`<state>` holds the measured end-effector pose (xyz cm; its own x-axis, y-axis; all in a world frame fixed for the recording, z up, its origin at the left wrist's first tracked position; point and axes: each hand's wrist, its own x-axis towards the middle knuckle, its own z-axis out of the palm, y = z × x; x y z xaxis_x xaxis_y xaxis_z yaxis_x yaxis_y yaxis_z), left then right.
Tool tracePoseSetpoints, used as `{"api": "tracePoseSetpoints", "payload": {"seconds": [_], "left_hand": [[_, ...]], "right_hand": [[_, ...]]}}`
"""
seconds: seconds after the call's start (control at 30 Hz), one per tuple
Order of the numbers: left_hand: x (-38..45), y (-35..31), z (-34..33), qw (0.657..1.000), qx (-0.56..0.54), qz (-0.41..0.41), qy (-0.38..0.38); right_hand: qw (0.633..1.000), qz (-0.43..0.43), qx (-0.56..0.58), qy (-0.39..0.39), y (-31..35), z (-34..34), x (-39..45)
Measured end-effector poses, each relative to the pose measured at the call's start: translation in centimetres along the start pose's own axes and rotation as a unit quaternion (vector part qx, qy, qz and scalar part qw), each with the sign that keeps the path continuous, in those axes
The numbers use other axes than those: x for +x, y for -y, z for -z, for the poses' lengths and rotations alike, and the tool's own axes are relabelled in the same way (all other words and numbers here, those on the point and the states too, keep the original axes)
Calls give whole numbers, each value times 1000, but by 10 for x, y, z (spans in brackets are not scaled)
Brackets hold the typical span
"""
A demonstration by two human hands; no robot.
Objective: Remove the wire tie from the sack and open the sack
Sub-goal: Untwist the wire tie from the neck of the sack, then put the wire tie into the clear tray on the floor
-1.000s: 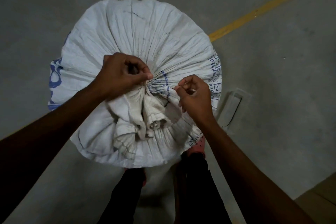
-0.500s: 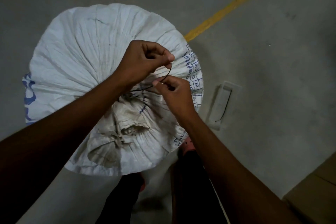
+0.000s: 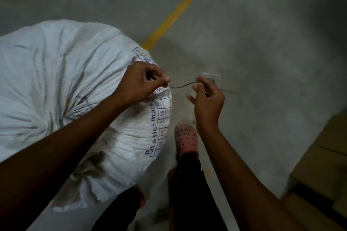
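Your left hand (image 3: 142,82) and right hand (image 3: 206,99) each pinch an end of the thin dark wire tie (image 3: 181,86), stretched mid-frame, clear of the white woven plastic sack (image 3: 62,80) at left. The wire looks springy and light; the sack's gathered neck looks soft, so grip its folds.
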<state>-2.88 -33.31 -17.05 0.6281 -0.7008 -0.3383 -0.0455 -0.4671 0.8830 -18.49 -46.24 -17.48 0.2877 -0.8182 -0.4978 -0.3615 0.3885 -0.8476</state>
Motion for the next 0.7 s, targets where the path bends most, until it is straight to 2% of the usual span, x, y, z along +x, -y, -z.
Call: {"api": "tracePoseSetpoints", "payload": {"seconds": [0.1,0.17,0.27,0.37,0.53,0.7], "left_hand": [[13,-3,-33,998,52,-4,28],[22,-3,-54,996,78,7,46],[40,2,-94,991,116,30,64],[61,15,-145,985,144,52,83],[107,72,-233,985,144,74,55],[150,145,-312,967,223,120,12]], "right_hand": [[999,-38,38,-10,0,22,22],[999,-31,26,-23,-4,38,37],[997,30,-56,-38,-15,65,61],[987,42,-150,-49,-40,86,90],[974,3,-210,-90,-119,117,165],[928,56,-363,-59,-210,145,233]]}}
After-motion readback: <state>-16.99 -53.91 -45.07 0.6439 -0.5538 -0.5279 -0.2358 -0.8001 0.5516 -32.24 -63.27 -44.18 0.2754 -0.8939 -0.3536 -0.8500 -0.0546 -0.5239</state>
